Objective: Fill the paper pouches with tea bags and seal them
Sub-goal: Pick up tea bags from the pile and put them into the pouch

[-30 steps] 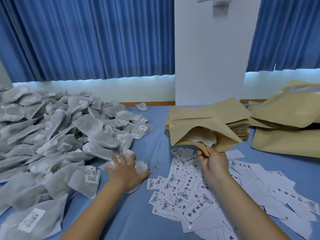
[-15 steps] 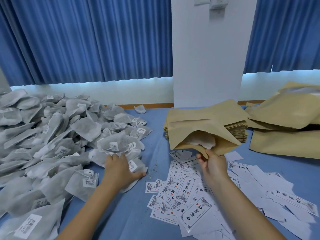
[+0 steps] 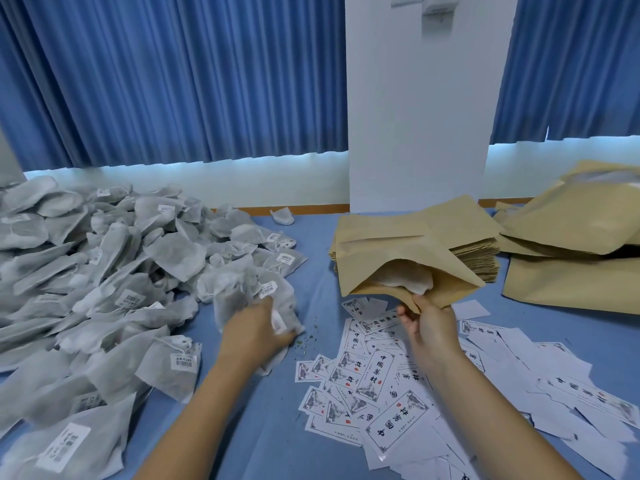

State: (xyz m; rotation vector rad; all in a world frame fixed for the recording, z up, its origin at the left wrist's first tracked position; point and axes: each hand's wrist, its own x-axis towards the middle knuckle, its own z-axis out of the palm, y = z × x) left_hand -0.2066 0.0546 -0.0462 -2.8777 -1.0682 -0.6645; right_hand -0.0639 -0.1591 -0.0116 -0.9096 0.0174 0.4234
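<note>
Grips tea bag [image 3: 249,296] in curled left hand [image 3: 256,332] at pile [image 3: 121,268] edge; pinches open pouch [image 3: 408,247] by its lower edge with right hand [image 3: 431,323], bare tablecloth [image 3: 317,289] between.

Person seen only as two arms. Left hand [image 3: 254,332]: bare, outline softened by blur. Right hand [image 3: 431,327]: bare, sharper, knuckles and thumb plain. Left forearm [image 3: 194,420] and right forearm [image 3: 495,417]: uncovered along all that shows, from wrist to the lower edge of view (nail detail too small to read). Both forearms slender, smooth, evenly lit.
</note>
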